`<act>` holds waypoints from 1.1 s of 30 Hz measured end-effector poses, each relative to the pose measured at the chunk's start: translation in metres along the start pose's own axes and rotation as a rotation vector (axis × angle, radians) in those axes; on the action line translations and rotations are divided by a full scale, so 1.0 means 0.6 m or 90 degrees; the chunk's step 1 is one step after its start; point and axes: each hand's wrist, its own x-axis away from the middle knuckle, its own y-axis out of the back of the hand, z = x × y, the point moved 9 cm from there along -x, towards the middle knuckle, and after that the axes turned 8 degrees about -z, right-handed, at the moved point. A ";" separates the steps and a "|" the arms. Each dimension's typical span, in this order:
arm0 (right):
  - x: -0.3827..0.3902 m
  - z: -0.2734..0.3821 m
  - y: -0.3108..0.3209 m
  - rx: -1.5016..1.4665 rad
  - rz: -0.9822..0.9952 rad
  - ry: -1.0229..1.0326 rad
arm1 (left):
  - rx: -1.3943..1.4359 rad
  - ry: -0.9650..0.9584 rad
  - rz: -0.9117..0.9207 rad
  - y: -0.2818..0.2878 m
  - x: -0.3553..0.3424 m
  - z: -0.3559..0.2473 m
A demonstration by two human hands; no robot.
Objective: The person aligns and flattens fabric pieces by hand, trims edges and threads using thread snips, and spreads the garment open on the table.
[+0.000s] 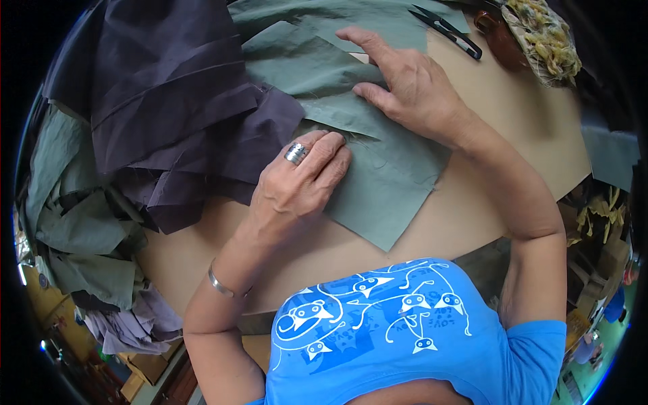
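Note:
My left hand (300, 179), with a wide silver ring, has its fingers curled onto the edge of a grey-green fabric piece (378, 202), fingertips partly hidden. My right hand (405, 81) is held over the upper part of the green cloth, thumb and index finger apart, nothing visible between them. Beside my left hand lies a pile of dark purple-grey fabric (169, 94). More green cloth is layered behind both hands.
Black scissors (447, 32) lie at the back right of the tan tabletop (520, 148), near a brown object (499, 47) topped with yellowish fibrous material. Draped green scraps (88, 229) and lilac cloth (135, 324) sit at the left edge. Cluttered items fill the space below right.

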 end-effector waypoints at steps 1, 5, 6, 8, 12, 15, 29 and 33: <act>-0.001 0.002 -0.005 -0.003 0.001 0.002 | -0.012 -0.027 -0.014 0.001 0.004 -0.001; -0.003 0.012 0.008 -0.104 -0.080 0.063 | 0.000 0.051 0.040 0.001 0.011 0.007; -0.006 0.012 0.012 -0.075 -0.096 0.086 | -0.002 0.052 0.040 0.000 0.010 0.010; 0.003 0.013 0.009 -0.063 -0.140 0.105 | 0.035 0.107 0.036 -0.001 0.009 0.026; 0.016 0.014 -0.002 0.023 -0.153 0.121 | -0.163 0.186 0.018 0.027 0.005 0.079; 0.019 0.021 -0.012 0.077 -0.091 0.125 | -0.116 0.226 -0.015 0.047 0.020 0.115; 0.091 0.129 0.017 0.282 -0.245 0.446 | 0.041 0.282 0.042 0.069 0.041 0.095; 0.163 0.178 -0.033 0.181 -0.092 0.587 | -0.004 0.293 0.012 0.069 0.033 0.108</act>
